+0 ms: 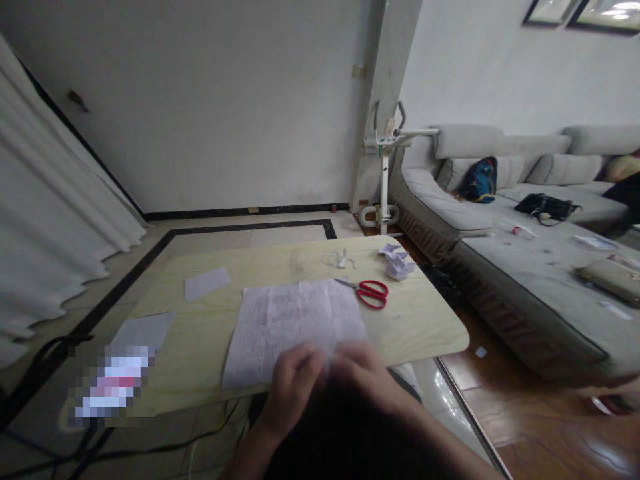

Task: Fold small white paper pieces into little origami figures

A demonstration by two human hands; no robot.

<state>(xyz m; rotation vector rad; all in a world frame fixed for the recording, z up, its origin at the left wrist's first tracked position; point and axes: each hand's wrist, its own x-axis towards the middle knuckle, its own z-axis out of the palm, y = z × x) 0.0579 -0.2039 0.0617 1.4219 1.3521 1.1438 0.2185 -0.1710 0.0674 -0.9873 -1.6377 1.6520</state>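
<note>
A large printed paper sheet (295, 330) lies on the pale wooden table (425, 330) in front of me. My left hand (293, 380) and my right hand (363, 370) meet at the sheet's near edge, fingers curled together on the paper. What exactly they pinch is blurred. Red-handled scissors (367, 292) lie just beyond the sheet to the right. Small folded white paper pieces (397, 263) sit at the table's far right corner.
Two smaller blank paper pieces (206, 283) (143, 331) lie on the table's left side. Paper scraps (341, 259) rest at the far edge. A grey sofa (525, 267) with bags stands at right, a white stand (384, 173) behind, curtains (45, 220) at left, cables on the floor.
</note>
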